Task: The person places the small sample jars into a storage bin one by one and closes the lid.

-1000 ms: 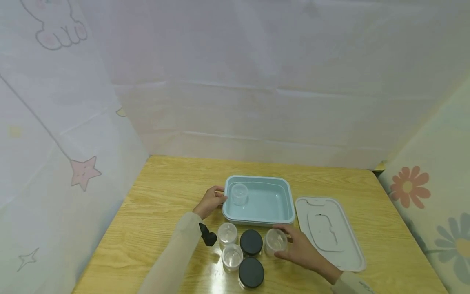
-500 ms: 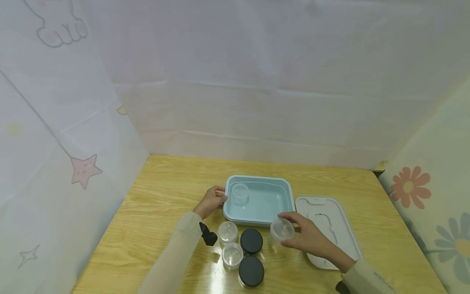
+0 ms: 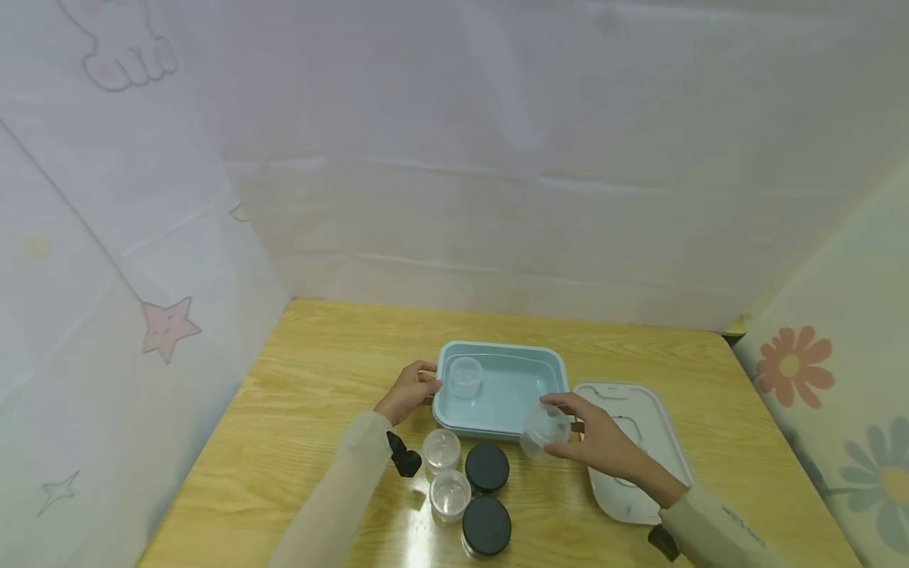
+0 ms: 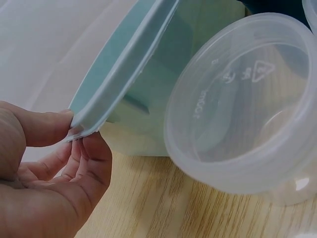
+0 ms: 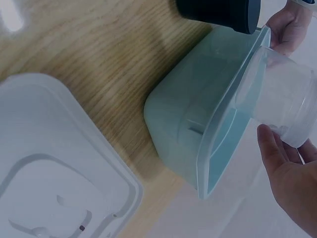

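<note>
A light blue plastic box (image 3: 506, 394) stands on the table, with one clear plastic cup (image 3: 465, 379) inside at its left end. My left hand (image 3: 408, 392) pinches the box's left rim, thumb on top and fingers beneath in the left wrist view. A second clear cup (image 3: 545, 432) is gripped by my right hand (image 3: 604, 443) at the front right corner of the box. In the right wrist view this held cup (image 5: 285, 91) is tilted at the box rim, with thumb and fingers around its edge.
Two clear cups (image 3: 442, 450) and two black-lidded jars (image 3: 487, 467) stand in front of the box. A white lid (image 3: 642, 410) lies flat to its right, partly behind my right arm. Patterned sheets (image 3: 497, 197) rise behind and beside the table.
My right hand has lifted the clear cup from beside the black-lidded jars and carried it up to the box's front right rim. The left hand stays on the box.
</note>
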{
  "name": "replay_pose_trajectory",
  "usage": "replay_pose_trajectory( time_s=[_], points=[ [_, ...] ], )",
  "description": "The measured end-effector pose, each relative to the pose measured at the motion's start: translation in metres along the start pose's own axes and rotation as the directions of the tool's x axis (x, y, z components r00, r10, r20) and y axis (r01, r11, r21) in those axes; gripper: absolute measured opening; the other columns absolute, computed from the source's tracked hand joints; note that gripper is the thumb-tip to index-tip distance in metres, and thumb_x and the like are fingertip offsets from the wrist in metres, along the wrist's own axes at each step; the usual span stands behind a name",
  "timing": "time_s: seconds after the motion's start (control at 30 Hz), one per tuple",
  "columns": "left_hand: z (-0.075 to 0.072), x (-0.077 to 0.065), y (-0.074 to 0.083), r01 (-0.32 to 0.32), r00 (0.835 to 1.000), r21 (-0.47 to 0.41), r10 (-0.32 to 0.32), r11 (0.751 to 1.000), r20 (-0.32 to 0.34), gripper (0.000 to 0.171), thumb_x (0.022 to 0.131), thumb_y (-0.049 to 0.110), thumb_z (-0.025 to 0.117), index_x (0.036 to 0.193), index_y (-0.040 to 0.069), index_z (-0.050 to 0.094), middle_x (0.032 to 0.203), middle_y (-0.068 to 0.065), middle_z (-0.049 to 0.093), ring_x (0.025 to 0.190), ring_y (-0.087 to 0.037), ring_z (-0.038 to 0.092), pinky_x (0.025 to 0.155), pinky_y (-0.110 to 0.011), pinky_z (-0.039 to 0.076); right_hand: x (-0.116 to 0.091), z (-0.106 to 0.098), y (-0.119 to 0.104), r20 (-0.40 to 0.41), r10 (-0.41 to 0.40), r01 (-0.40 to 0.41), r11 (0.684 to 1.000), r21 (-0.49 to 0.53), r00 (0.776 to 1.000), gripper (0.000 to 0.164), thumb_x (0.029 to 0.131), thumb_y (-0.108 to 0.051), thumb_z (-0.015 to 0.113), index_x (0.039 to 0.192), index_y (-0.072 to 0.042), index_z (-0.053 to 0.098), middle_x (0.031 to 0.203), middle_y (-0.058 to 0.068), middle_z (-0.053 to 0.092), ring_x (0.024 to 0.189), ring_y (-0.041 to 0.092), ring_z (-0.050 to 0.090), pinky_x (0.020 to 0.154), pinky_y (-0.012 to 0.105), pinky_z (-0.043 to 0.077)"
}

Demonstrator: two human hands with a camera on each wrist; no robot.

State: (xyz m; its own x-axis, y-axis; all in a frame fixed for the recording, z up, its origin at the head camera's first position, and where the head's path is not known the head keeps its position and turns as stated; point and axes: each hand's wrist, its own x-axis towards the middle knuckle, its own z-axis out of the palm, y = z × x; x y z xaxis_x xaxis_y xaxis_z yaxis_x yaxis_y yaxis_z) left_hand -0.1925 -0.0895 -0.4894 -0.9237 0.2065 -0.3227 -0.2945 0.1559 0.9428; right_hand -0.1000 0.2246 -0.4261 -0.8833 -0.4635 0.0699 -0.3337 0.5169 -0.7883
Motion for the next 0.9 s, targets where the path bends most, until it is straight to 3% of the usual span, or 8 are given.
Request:
replay_pose_trajectory(
  time_s=[0.23, 0.43, 0.9],
  points=[
    [0.002, 0.001, 0.001, 0.021, 1.000, 0.003, -0.021, 1.000, -0.002, 0.035, 0.094, 0.001, 0.054, 0.128, -0.003, 0.045, 0.096, -0.012, 0.055, 0.083, -0.020, 0.061, 0.071, -0.031, 0.054, 0.010, -0.003, 0.005, -0.049, 0.019, -0.022, 0.998, -0.065, 0.999, 0.061, 0.081, -0.022, 0.077, 0.131, -0.001, 0.050, 0.128, 0.018, 0.055, 0.115, 0.039, 0.054, 0.086, 0.039, 0.053],
    [0.003, 0.002, 0.002, 0.019, 1.000, -0.002, -0.019, 1.000, -0.006, 0.035, 0.094, 0.001, 0.055, 0.128, -0.003, 0.045, 0.095, -0.011, 0.054, 0.082, -0.018, 0.059, 0.071, -0.031, 0.054, 0.027, -0.008, 0.007, -0.071, 0.005, -0.008, 0.999, -0.034, 0.997, 0.061, 0.083, -0.021, 0.075, 0.133, 0.000, 0.048, 0.132, 0.021, 0.052, 0.118, 0.041, 0.051, 0.089, 0.048, 0.051],
    [0.004, 0.000, 0.002, 0.013, 1.000, 0.011, -0.013, 1.000, -0.026, 0.035, 0.095, 0.002, 0.055, 0.128, -0.003, 0.046, 0.092, -0.008, 0.053, 0.082, -0.019, 0.059, 0.071, -0.031, 0.054, 0.047, 0.002, 0.020, -0.087, 0.062, -0.061, 0.998, 0.017, 0.994, 0.064, 0.082, -0.021, 0.076, 0.134, 0.003, 0.047, 0.131, 0.022, 0.052, 0.118, 0.041, 0.050, 0.092, 0.050, 0.049]
  ],
)
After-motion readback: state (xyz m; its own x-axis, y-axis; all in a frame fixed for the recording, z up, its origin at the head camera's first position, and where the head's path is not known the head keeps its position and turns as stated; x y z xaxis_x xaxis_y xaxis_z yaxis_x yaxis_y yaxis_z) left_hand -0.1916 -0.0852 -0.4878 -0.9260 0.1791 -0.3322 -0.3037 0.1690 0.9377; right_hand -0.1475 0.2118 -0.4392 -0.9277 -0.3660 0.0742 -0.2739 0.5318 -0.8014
